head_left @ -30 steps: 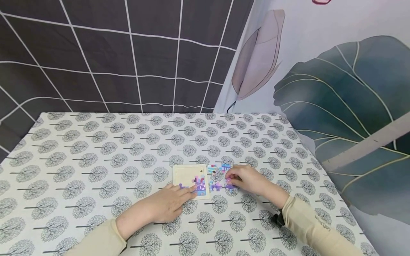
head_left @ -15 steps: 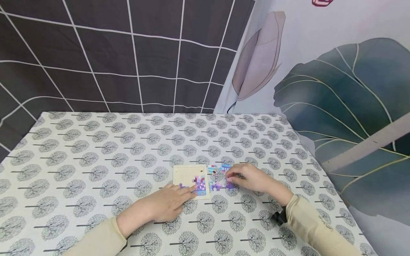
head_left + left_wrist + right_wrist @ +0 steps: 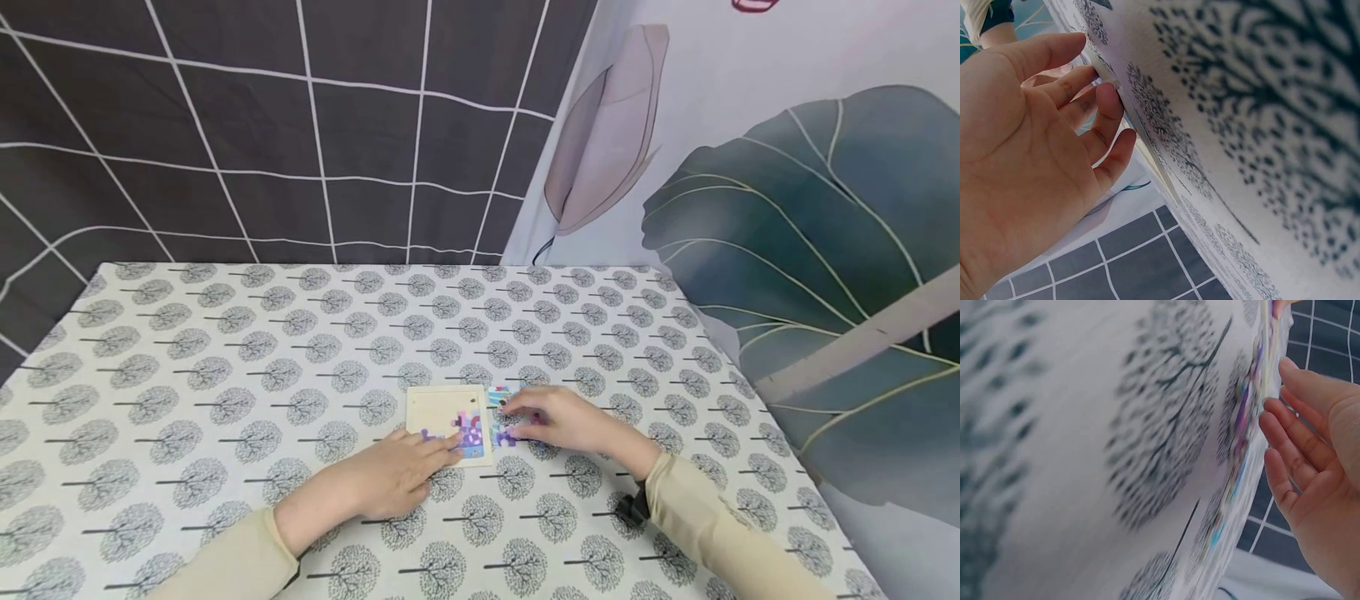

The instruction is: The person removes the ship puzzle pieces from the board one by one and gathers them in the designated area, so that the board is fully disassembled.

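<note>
Right hand (image 3: pixel 562 419) now further left, over purple-and-blue puzzle pieces (image 3: pixel 504 437).

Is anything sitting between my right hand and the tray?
Yes: a purple piece and a striped piece lie between your right hand and the tray, just outside its right edge in the head view. Your left hand covers its lower left corner.

Table (image 3: pixel 187 517): white tree-print cloth (image 3: pixel 247 487) is covering it; one pale puzzle board (image 3: pixel 431 408) is lying flat; loose coloured puzzle pieces (image 3: pixel 505 438) are lying beside it.
</note>
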Motion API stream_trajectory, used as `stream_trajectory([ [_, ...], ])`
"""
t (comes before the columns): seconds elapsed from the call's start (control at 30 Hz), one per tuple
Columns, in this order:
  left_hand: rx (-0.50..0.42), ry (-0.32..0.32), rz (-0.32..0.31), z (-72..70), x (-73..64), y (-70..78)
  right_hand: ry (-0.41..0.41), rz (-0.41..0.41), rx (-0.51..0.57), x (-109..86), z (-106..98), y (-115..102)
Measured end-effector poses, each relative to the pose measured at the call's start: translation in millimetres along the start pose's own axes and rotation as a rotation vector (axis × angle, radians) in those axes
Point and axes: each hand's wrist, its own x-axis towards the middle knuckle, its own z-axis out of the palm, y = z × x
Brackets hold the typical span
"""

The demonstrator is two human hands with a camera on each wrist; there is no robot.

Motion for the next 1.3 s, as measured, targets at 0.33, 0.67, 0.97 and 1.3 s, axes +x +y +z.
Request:
stream_trajectory([
  [0.33, 0.007, 0.0, 0.008, 0.7, 0.6, -2.0, -0.052, -0.017, 0.031, 24.7, 4.1, -14.1],
  [0.67, 0.022, -0.002, 0.005, 0.4, 1.7, -1.8, -0.135, 0.045, 0.004, 39.5, 6.9, -17.3],
  [0.97, 0.021, 0.01, 0.008, 2.6, 0.2, 0.2, -0.169, 0.179, 0.078, 55.5, 7.6, -30.7],
  [1.3, 0.039, 0.01, 0.007, 2.5, 2.0, -1.6, -0.152, 0.216, 0.148, 59.9, 9.0, -29.1],
])
